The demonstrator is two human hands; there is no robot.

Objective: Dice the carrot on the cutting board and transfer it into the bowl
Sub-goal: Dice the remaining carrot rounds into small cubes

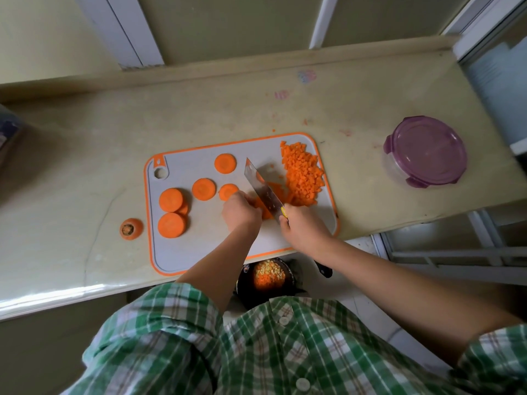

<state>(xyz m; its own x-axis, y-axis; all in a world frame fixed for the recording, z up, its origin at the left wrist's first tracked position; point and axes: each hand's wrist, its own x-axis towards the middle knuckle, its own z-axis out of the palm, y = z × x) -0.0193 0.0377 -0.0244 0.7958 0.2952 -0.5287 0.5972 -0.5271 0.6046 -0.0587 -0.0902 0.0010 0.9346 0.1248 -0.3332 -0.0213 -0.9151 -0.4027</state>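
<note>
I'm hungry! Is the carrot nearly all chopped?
About halfway. Done: a heap of small orange carrot cubes on the grey, orange-rimmed cutting board. In hand: the right hand holds the steel cleaver against orange carrot strips gripped by the left hand. Left: several round orange carrot slices, then moving everything into the dark bowl below.

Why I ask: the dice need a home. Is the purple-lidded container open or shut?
Shut: the purple lid sits flat over the clear container, covering its whole rim.

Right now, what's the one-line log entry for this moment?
step: dicing; right hand: grips knife; left hand: holds carrot piece; board: diced pile, whole slices; container: lidded
</note>
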